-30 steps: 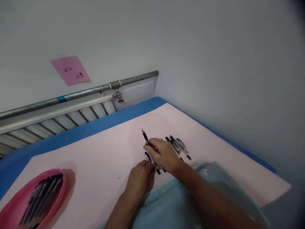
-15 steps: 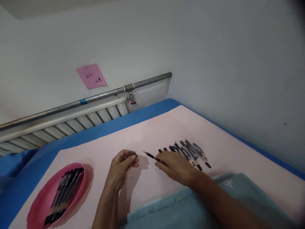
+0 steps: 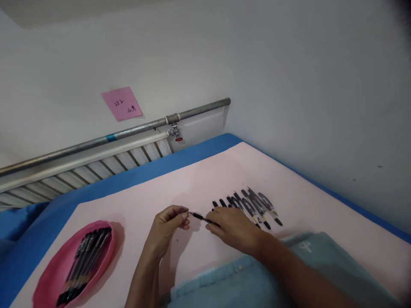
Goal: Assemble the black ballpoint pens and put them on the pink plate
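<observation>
My right hand (image 3: 233, 226) grips a black pen (image 3: 201, 217) whose tip points left, just above the pink sheet (image 3: 199, 184). My left hand (image 3: 168, 226) is pinched on a small dark piece, probably a pen cap (image 3: 186, 212), and that piece meets the pen's tip. Right behind my right hand lies a row of several black pens (image 3: 253, 206) on the sheet. A pink tray (image 3: 45, 282) at the lower left holds several more black pens (image 3: 85, 263).
The pink sheet covers a blue table (image 3: 135, 175) in a wall corner. A radiator (image 3: 80, 169) and a metal pipe (image 3: 128, 132) run along the back wall, under a pink note (image 3: 122, 102). Light blue cloth (image 3: 257, 278) lies at the near edge.
My hands separated, the left moved left with the small piece, the right kept the pen. Now they have come together so the piece touches the pen's tip. The view shifted left.
</observation>
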`<control>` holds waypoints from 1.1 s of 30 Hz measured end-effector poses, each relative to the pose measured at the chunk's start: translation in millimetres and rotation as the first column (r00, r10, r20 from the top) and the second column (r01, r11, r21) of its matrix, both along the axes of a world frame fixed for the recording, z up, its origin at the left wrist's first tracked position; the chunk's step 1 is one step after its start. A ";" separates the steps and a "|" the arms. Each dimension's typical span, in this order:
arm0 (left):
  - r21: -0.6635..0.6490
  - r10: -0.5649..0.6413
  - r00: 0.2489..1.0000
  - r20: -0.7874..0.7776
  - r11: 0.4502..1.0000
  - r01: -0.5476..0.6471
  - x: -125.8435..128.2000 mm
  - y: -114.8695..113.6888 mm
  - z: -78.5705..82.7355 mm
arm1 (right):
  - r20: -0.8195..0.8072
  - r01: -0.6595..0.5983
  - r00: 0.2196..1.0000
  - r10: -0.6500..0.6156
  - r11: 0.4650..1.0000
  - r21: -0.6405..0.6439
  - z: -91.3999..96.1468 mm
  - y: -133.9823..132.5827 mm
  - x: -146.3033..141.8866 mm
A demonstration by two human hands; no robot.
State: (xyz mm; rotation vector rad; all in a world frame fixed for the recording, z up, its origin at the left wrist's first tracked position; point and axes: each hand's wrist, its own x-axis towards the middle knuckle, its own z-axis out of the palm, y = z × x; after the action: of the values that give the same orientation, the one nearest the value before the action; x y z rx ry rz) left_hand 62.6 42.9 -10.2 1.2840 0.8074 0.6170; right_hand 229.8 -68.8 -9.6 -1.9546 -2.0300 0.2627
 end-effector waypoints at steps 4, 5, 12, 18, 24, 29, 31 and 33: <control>-0.020 0.013 1.000 0.008 1.000 -0.012 -1.0 1.1 -0.5 | -0.001 0.004 1.000 -0.004 1.000 -0.007 1.6 -0.6 0.3; -0.026 0.015 1.000 0.009 1.000 -0.015 -1.2 1.3 -0.8 | -0.001 0.005 1.000 -0.005 1.000 -0.008 2.1 -0.7 0.2; 0.028 -0.043 0.998 -0.039 0.999 0.044 -0.8 -2.0 1.9 | 0.064 0.004 0.998 -0.002 1.000 -0.029 2.4 -0.6 -0.7; 0.029 -0.011 0.998 -0.069 0.999 0.013 3.1 -3.8 1.3 | 0.066 0.020 0.998 -0.016 0.998 -0.057 -0.4 -1.7 -10.1; -0.239 0.195 0.971 0.136 0.958 -0.159 14.4 -9.0 -3.1 | -0.229 0.077 0.970 -0.077 0.997 -0.011 2.4 -2.0 -26.2; -0.303 0.210 0.955 0.209 0.943 -0.140 18.6 -13.0 -0.5 | -0.417 0.165 0.895 -0.156 0.986 -0.014 2.9 -2.2 -29.4; -0.319 0.228 0.951 0.211 0.935 -0.154 18.1 -11.7 0.0 | -0.468 0.153 0.875 -0.123 0.988 0.026 3.4 -1.8 -29.1; -0.330 0.286 0.936 0.205 0.921 -0.208 17.0 -9.1 -0.5 | -0.477 0.171 0.868 -0.136 0.985 0.030 3.8 -1.1 -28.7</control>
State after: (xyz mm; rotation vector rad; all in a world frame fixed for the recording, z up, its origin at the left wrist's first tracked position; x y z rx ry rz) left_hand 79.6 33.8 -10.7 0.8078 0.8248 0.8068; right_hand 201.1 -69.9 -5.7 -1.7767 -1.5391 0.5619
